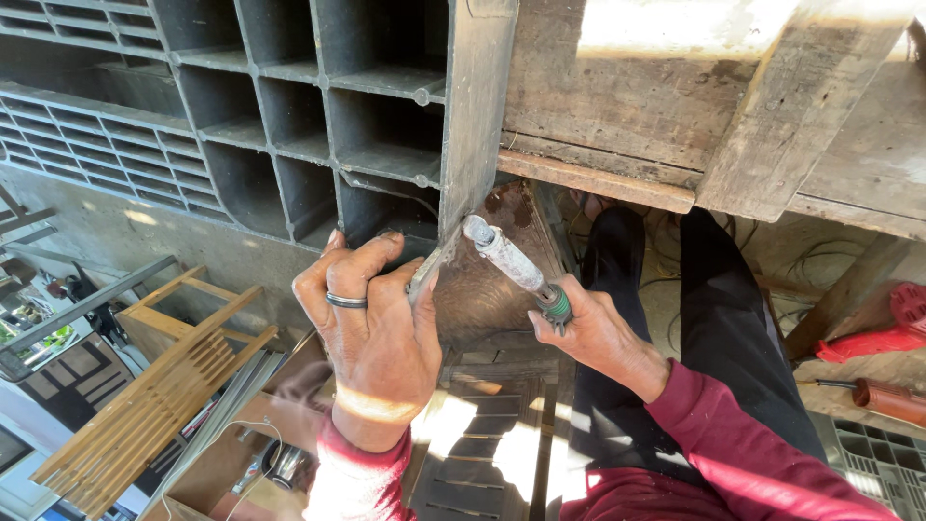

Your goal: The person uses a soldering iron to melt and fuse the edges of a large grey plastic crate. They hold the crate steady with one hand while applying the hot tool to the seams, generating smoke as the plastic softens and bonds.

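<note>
The left hand [371, 328] is curled over the lower corner of an upright grey post [475, 116], fingers bent and closed against the post's bottom edge, a dark ring on one finger. The right hand [593, 333] is closed around the green-collared grip of a tool [511, 262] with a pale, worn shaft; the tool slants up and left from the hand, its tip touching the post just right of the left hand's fingertips, near the bottom of the post.

Left of the post, and joined to it, is a grey plastic grid [289, 125] of square cells. Right of the post run weathered wooden planks [675, 106], sunlit at the top. Below the post lies a rusty brown plate [492, 289], and beneath that a dark slatted surface. Far right of the post, a red tool [883, 333] and a brown-handled tool [887, 397] lie apart from both hands. Down left of the post stands a wooden slatted frame [145, 405]. The person wears red sleeves and dark trousers
</note>
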